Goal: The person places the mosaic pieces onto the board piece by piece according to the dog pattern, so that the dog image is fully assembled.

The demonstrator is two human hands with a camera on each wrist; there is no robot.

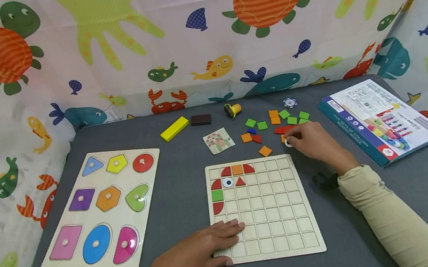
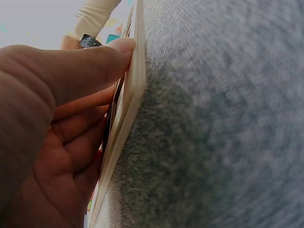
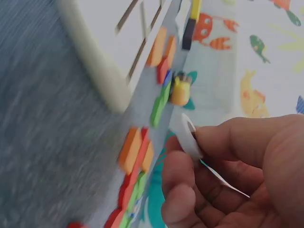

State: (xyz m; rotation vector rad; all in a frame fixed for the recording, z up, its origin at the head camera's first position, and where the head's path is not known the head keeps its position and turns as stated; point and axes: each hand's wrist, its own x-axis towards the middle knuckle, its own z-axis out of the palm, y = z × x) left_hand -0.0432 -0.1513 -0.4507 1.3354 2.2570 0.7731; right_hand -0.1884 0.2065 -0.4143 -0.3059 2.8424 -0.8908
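A wooden grid board (image 1: 272,218) lies on the table, with red, orange and green pieces and a round eye piece (image 1: 228,182) in its upper left squares. On the board's lower left part rests my left hand (image 1: 204,251), fingers spread fairly straight. Its thumb (image 2: 95,69) touches the board's edge in the left wrist view. Beyond the board's upper right corner, my right hand (image 1: 318,144) pinches a thin white round piece (image 3: 188,136) between thumb and fingers. Loose orange, green, red and blue pieces lie close by, including an orange square (image 1: 265,151). The white piece's face is mostly hidden.
At left lies a shape puzzle board (image 1: 70,266) with knobbed pieces. A boxed set (image 1: 388,122) is at right. Toward the back are a picture card (image 1: 218,140), a yellow block (image 1: 174,129), a dark block (image 1: 200,120), a small yellow-black object (image 1: 233,110) and a chip (image 1: 289,102).
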